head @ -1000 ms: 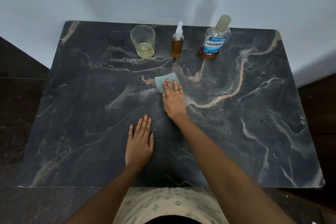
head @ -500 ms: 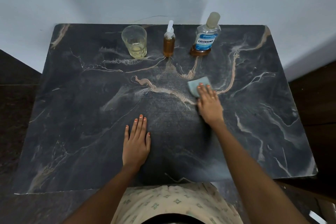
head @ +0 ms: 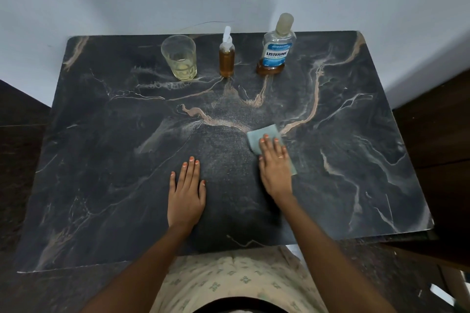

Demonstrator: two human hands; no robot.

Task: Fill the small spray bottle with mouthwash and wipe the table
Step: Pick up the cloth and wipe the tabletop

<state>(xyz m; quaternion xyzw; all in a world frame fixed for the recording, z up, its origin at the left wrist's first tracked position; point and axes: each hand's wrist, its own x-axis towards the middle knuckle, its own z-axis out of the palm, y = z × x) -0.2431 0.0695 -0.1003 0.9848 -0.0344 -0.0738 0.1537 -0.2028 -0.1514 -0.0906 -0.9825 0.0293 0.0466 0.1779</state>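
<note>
A dark marble table (head: 101, 185) fills the view. At its back edge stand a small spray bottle (head: 226, 57) full of amber liquid with a white nozzle, and a mouthwash bottle (head: 276, 48) with a blue label and a little amber liquid at its bottom. My right hand (head: 276, 168) lies flat, fingers straight, pressing a pale blue-green cloth (head: 263, 136) onto the table right of centre. The cloth shows beyond my fingertips and beside my palm. My left hand (head: 187, 190) rests flat on the table, fingers straight, holding nothing.
A clear glass (head: 179, 57) with a little yellowish liquid stands left of the spray bottle. A pale wall rises right behind the table. Dark wooden furniture (head: 437, 134) stands beside the table's right edge. My patterned clothing meets the near edge.
My right hand slid the cloth from the table's middle to the right, then back toward me. The left hand stayed flat in place.
</note>
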